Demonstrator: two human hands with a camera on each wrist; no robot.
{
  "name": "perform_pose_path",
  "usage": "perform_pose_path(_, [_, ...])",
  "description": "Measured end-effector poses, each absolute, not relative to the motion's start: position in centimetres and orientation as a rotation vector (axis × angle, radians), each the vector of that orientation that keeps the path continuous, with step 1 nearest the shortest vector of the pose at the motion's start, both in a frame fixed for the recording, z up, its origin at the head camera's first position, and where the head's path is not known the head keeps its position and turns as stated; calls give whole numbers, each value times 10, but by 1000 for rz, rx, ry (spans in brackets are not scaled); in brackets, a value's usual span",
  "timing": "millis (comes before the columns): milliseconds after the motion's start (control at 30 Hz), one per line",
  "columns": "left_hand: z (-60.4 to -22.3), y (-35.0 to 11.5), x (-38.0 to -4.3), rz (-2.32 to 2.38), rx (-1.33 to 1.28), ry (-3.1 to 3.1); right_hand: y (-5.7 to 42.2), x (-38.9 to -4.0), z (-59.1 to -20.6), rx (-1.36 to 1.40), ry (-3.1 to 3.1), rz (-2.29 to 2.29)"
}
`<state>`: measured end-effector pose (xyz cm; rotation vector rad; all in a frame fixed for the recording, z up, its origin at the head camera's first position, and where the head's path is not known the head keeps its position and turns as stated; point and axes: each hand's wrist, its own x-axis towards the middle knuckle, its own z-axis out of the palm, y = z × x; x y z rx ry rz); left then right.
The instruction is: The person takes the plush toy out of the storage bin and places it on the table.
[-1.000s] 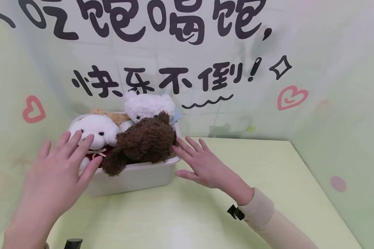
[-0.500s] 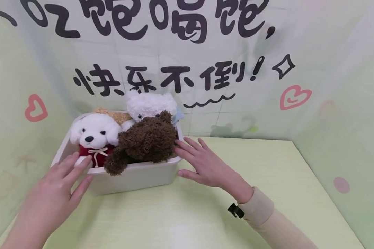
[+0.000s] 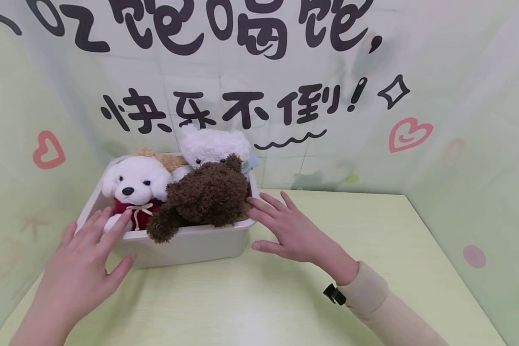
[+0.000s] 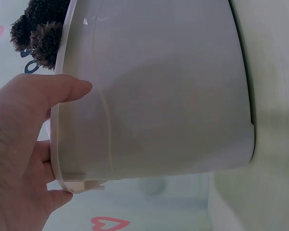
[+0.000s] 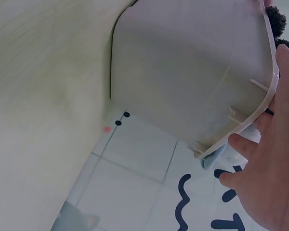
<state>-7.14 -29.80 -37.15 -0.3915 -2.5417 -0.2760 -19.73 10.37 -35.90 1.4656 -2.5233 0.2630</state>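
Since the pale table (image 3: 259, 302) is wide and level, the white tub (image 3: 190, 247) sits flat on it, far left, near the lettered wall (image 3: 285, 166); toys are packed in upright or slumped, so they probably prop each other; brown toy (image 3: 209, 197) lies near right, one limb over the near rim, likely for lack of room; white bear (image 3: 218, 144) is behind it at far right, head above the rim, probably pushed up by the crowding; white dog (image 3: 136, 180) faces out at near left; tan toy (image 3: 168, 161) at far left, mostly hidden; left hand (image 3: 84, 257) is at the near left corner, palm down, fingers long and spread over the rim, thumb apart outside the near wall; right hand (image 3: 291, 228) comes in from the right, fingers fanned at the right rim, thumb well apart; both look loosely spread, no firm grip on anything, perhaps steadying the tub from two sides; exact fingertip pressure, cannot tell.
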Motion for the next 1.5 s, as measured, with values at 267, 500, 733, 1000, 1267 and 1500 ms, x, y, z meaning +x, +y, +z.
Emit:
perform_pose_path(267, [-369, -288, -86, -260, -411, -2597, 119, -193, -363, 1438, -2494, 274])
perform_pose_path(500, [-371, -274, -96, -233, -417, -2651, 136, -192, -367, 1410, -2487, 310])
perform_pose_path(733, [-369, -262, -103, -236, -436, -2641, 149, -192, -370, 1378, -2502, 331])
perform_pose_path(1000, [-372, -261, -104, -252, -429, -2649, 150, -191, -373, 1388, -2479, 324])
perform_pose_path(1267, [-372, -259, -105, -261, -419, -2639, 150, -194, -373, 1407, -2506, 326])
perform_pose_path(1500, [-369, -256, -109, -274, -424, -2628, 151, -195, -372, 1385, -2535, 285])
